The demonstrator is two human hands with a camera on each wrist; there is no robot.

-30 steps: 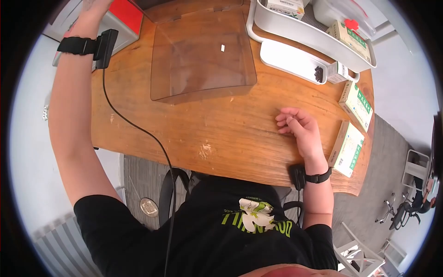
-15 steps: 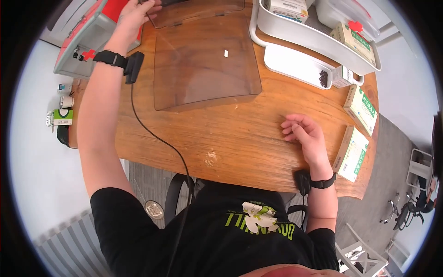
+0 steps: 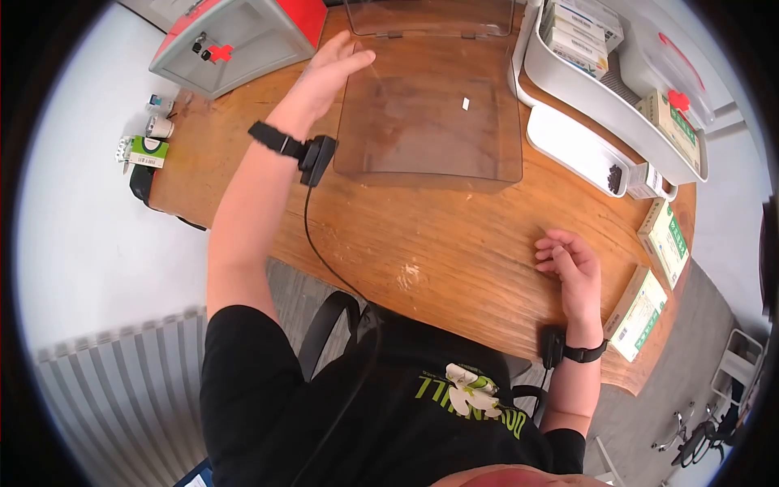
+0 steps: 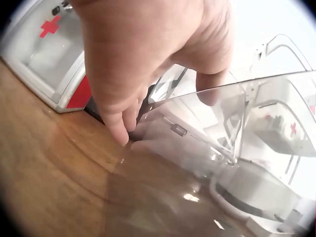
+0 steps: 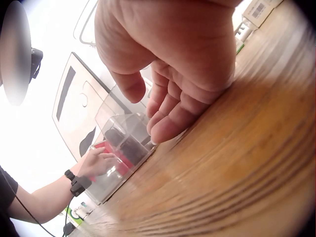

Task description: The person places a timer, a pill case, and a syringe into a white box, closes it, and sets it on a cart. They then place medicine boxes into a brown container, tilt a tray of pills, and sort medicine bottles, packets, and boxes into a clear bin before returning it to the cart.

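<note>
A clear, smoky plastic box (image 3: 430,154) stands on the wooden table, its hinged lid (image 3: 430,18) swung back at the far side. On it shows a small white rectangle (image 3: 466,104). My left hand (image 3: 329,77) is at the box's left wall, fingers extended. In the left wrist view those fingers (image 4: 116,128) reach down along the outside of the wall, while the thumb (image 4: 210,88) overlaps the top rim. Farther right, my right hand (image 3: 574,276) rests on its side on the tabletop, fingers loosely bent and holding nothing.
A grey and red cabinet (image 3: 243,49) with a red cross stands back left. At the right are a white rack (image 3: 600,101) of medicine boxes, a white tray (image 3: 572,150) with dark bits, and two green-white boxes (image 3: 665,243) (image 3: 639,312). Small packages (image 3: 150,152) sit at the left edge.
My left hand has come from the cabinet at the far left to the left side of the plastic box. The head view has turned leftward. My right hand stays put on the table.
</note>
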